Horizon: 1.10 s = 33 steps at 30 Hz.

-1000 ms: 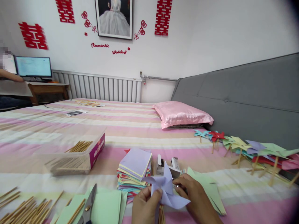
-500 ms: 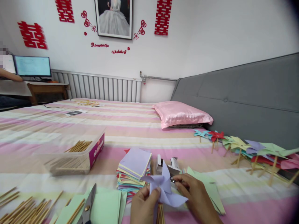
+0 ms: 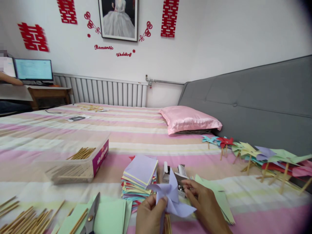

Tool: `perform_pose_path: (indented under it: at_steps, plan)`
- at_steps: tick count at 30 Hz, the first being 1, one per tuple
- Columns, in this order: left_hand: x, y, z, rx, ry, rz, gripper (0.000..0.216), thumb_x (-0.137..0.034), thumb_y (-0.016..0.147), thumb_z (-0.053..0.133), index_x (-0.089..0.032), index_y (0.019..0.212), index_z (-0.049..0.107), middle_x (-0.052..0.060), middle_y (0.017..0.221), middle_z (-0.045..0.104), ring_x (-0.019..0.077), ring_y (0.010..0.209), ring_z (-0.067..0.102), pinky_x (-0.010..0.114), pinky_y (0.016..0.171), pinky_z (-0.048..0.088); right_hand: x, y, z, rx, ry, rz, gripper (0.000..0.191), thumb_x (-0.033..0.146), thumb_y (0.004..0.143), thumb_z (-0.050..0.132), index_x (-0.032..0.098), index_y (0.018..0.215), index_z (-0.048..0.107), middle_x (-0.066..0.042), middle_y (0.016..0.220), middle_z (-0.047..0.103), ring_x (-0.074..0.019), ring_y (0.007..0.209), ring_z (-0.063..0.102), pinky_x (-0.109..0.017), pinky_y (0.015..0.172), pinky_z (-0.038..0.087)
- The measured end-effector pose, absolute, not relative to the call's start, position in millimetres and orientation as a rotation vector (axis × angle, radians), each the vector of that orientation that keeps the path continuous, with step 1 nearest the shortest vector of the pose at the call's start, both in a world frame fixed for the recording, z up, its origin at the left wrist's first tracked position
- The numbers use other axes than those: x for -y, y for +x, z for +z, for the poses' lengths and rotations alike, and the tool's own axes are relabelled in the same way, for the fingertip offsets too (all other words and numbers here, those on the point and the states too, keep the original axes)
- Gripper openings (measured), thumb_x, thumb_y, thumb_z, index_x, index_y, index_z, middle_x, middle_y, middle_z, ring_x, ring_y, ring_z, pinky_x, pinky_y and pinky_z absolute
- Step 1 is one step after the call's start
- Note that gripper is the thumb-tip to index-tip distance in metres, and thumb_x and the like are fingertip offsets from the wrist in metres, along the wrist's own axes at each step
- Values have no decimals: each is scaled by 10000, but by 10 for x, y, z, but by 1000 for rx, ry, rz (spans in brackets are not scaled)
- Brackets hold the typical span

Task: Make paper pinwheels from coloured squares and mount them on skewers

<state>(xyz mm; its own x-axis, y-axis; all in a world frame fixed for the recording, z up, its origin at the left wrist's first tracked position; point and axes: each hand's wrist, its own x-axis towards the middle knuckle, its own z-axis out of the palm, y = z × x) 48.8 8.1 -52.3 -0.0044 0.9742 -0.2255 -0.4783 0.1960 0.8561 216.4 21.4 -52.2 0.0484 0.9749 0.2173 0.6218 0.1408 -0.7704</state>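
Observation:
A lilac paper pinwheel point(image 3: 170, 196) is held low in the middle of the view. My left hand point(image 3: 149, 216) pinches its lower left blade with thumb and fingers closed. My right hand point(image 3: 206, 208) is curled at its right side, fingertips closed near a small open box of shiny pins point(image 3: 181, 187); what they pinch is too small to make out. Wooden sticks point(image 3: 167, 225) lie just under the pinwheel. A stack of coloured paper squares point(image 3: 140, 178) with a lilac top sheet sits right behind my left hand.
Scissors point(image 3: 91, 214) rest on green sheets point(image 3: 109, 216) at lower left, beside loose sticks point(image 3: 26, 219). A clear box of sticks point(image 3: 78, 162) stands left. Finished pinwheels point(image 3: 258, 156) line the grey headboard. A pink pillow point(image 3: 190, 119) lies behind. Another person sits at a far-left desk.
My right hand has moved slightly up and left towards the pin box, and the pinwheel has shifted a little left with it. My left hand keeps its grip.

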Motion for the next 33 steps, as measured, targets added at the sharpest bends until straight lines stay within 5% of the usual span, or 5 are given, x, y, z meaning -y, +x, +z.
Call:
perform_pose_path:
  at_steps: [11,25,33]
  plan:
    - [-80,494,-523,-976,659,1278,248,-323,508,709,-102,620,708,61,523,667,163,520,568,248,573,424,-255,2186,-601,1714,-1678,454,348,219,780,401,187,1094,546,-72,954,699,-188,820,670,-295,752,501]
    - [-30,433,-326,-1129,695,1301,206,-315,525,686,-114,567,662,17,485,600,123,481,483,215,487,370,-192,2197,-466,1591,-1660,315,255,293,783,440,223,963,606,-66,901,706,-219,769,675,-310,686,510]
    - [-22,357,-157,-1276,771,1510,152,-280,552,668,-147,523,600,-43,483,553,108,514,436,191,506,342,-85,2020,-332,1855,-1402,780,239,213,744,513,190,941,647,-66,835,708,-201,734,658,-273,688,485]
